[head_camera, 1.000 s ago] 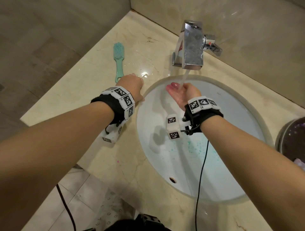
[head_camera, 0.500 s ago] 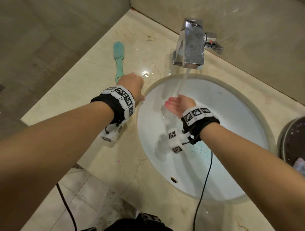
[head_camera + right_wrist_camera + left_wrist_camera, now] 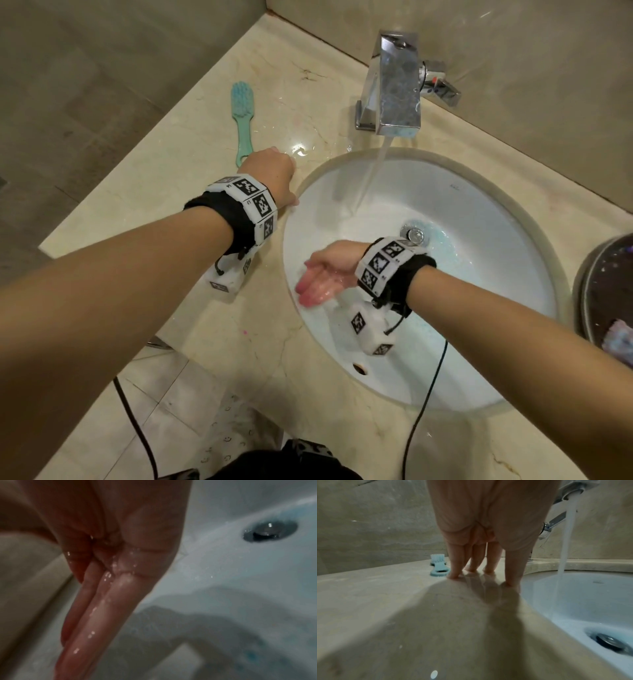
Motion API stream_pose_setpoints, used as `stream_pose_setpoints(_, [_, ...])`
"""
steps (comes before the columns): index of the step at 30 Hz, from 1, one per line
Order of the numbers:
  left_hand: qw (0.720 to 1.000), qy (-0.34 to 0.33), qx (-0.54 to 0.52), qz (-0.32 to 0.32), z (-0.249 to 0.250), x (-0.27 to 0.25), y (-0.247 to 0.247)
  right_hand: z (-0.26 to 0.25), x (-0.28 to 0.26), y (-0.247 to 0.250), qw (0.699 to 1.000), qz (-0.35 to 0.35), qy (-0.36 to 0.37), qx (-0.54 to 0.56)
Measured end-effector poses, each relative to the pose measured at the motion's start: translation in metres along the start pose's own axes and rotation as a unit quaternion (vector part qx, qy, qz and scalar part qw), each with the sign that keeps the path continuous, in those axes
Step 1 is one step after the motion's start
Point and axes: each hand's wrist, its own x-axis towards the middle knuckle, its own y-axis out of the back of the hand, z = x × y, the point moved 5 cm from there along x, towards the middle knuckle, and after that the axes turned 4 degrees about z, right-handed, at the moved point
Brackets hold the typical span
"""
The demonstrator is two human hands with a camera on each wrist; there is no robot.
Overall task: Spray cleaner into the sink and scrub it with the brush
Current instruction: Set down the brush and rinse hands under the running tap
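The white oval sink [image 3: 513,260] is set in the beige marble counter [image 3: 191,144]. Water runs from the chrome faucet [image 3: 397,89] into the basin, near the drain [image 3: 415,235]. A teal scrub brush [image 3: 244,120] lies on the counter to the left of the faucet, untouched. My left hand [image 3: 270,174] rests with straight fingertips [image 3: 455,574] on the counter at the sink's left rim. My right hand [image 3: 318,277] is inside the basin by its left wall, wet, palm up, fingers [image 3: 109,615] straight and together, holding nothing. No spray bottle is in view.
A dark round container [image 3: 606,291] stands at the counter's right edge. Tiled walls close in behind and left of the counter. Cables hang from both wrists over the counter's front edge. Faint blue-green foam specks [image 3: 251,655] remain in the basin.
My right hand has left the water stream and swung down and to the left, toward the basin's left wall. The left hand has stayed on the counter.
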Motion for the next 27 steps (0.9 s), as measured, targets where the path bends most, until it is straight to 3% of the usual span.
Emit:
stream_pose_setpoints(2, [1.000,0.000,0.002,-0.001,0.000,0.000,0.000,0.011,0.005,0.012,0.995,0.057,-0.041,-0.067])
stream_pose_setpoints(4, [1.000,0.001,-0.002,-0.001,0.000,0.000,0.000,0.008,0.002,0.034,0.988,0.148,-0.031,-0.041])
stream_pose_setpoints(6, [1.000,0.002,-0.008,-0.002,0.000,0.001,-0.001,-0.003,-0.005,0.062,0.967,0.243,0.033,0.070])
stream_pose_setpoints(8, [1.000,0.002,-0.009,-0.002,0.000,0.002,-0.001,-0.019,-0.012,0.085,0.923,0.288,0.131,0.219])
stream_pose_setpoints(11, [1.000,0.001,-0.006,-0.001,0.000,0.002,-0.001,-0.040,-0.021,0.102,0.859,0.256,0.234,0.376])
stream_pose_setpoints(15, [1.000,0.001,0.000,-0.001,0.001,0.003,-0.002,-0.061,-0.030,0.098,0.824,0.189,0.294,0.445])
stream_pose_setpoints(16, [1.000,0.000,0.003,0.000,0.000,0.004,-0.002,-0.063,-0.032,0.092,0.830,0.179,0.296,0.437])
stream_pose_setpoints(18, [1.000,0.000,0.004,0.004,0.000,0.005,-0.003,-0.062,-0.029,0.075,0.870,0.153,0.275,0.380])
stream_pose_setpoints(22, [1.000,-0.004,-0.001,0.009,-0.001,0.007,-0.006,-0.022,-0.012,0.023,0.987,0.046,0.094,0.122])
stream_pose_setpoints(23, [1.000,-0.005,0.000,0.010,-0.001,0.008,-0.006,-0.007,-0.008,0.012,0.998,0.017,0.044,0.035])
stream_pose_setpoints(25, [1.000,-0.005,0.006,0.011,-0.001,0.008,-0.006,0.024,0.000,0.003,0.992,-0.003,-0.040,-0.122])
stream_pose_setpoints(27, [1.000,-0.001,0.013,0.013,-0.001,0.008,-0.006,0.048,0.006,0.015,0.972,0.055,-0.101,-0.207])
